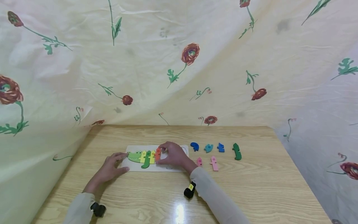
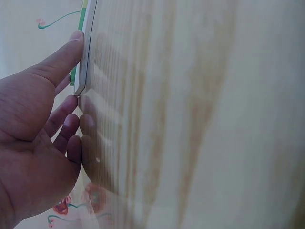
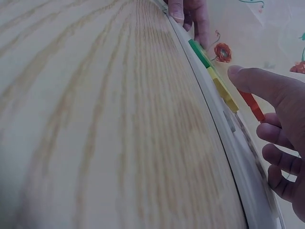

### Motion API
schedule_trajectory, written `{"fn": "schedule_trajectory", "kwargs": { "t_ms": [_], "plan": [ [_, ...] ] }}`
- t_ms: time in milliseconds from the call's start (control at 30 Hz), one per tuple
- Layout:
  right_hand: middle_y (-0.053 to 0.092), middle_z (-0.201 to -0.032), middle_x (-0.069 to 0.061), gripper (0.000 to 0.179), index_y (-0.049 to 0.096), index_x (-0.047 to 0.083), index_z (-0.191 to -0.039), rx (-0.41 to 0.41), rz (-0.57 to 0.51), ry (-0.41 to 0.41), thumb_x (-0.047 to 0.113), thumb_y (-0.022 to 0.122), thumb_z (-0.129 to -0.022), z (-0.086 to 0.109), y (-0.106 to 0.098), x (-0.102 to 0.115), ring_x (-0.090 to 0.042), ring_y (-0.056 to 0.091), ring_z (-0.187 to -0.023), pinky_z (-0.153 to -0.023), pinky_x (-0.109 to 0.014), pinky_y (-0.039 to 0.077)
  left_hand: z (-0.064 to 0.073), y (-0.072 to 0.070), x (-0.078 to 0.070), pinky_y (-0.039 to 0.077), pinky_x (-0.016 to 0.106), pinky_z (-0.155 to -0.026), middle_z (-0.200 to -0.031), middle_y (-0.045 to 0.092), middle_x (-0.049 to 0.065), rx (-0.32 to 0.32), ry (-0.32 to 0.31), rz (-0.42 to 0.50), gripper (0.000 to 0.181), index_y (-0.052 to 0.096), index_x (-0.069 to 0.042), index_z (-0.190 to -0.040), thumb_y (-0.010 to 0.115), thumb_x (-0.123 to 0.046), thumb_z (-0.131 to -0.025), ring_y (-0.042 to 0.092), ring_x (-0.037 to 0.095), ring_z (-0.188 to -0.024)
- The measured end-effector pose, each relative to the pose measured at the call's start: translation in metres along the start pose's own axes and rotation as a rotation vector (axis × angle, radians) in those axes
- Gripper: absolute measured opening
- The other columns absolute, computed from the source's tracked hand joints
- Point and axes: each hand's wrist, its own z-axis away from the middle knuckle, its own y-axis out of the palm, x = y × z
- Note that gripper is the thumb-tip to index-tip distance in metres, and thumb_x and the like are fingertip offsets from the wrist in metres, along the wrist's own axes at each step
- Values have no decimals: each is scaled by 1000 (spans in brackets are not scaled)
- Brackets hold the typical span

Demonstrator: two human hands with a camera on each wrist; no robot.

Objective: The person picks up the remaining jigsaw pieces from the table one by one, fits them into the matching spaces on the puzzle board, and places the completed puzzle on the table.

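Note:
A white puzzle board (image 1: 137, 167) lies on the table with a crocodile partly filled in. Its light-green head piece (image 1: 135, 157), yellow pieces (image 1: 152, 157) and a green piece with a leg (image 1: 146, 160) sit at the left and middle. My left hand (image 1: 111, 168) rests at the board's left end, fingers extended and thumb against its near edge. Between thumb and fingers, my right hand (image 1: 174, 155) pinches an orange puzzle piece (image 1: 158, 153) beside the right yellow piece. In the right wrist view, the orange piece (image 3: 251, 105) is tilted and raised above the board.
Right of the board lie loose pieces: a dark blue curved one (image 1: 195, 146), a teal one (image 1: 208, 148), a blue one (image 1: 221, 147), a green one (image 1: 236, 151) and two pink ones (image 1: 214, 163). Flowered cloth (image 1: 156, 68) hangs behind the wooden table (image 1: 156, 193).

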Motion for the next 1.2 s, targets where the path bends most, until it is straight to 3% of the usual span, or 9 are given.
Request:
{"fn": "schedule_trajectory", "kwargs": {
  "t_ms": [200, 733, 1200],
  "plan": [
    [64, -99, 7, 66, 72, 15, -125, -4, 29, -27, 53, 89, -74, -2, 3, -3, -9, 57, -90, -84, -27, 52, 0, 0, 0, 32, 71, -109, -154, 39, 24, 0, -4, -3, 69, 51, -8, -150, 79, -30, -91, 32, 46, -135],
    [60, -105, 6, 69, 70, 17, -130, 25, 85, 38, 55, 87, -75, -5, 9, -1, -9, 55, -90, -84, -29, 51, -5, -1, 3, 34, 70, -108, -154, 40, 24, -5, 9, -30, 70, 51, -8, -150, 79, -32, -90, 35, 46, -134],
    [58, -102, 7, 69, 71, 18, -130, 59, 93, 38, 55, 88, -74, -7, 11, -3, -10, 53, -87, -79, -25, 48, -5, -2, 3, 34, 70, -107, -152, 43, 24, -7, 17, -14, 68, 53, -9, -149, 79, -32, -90, 36, 45, -134]
  ]
}}
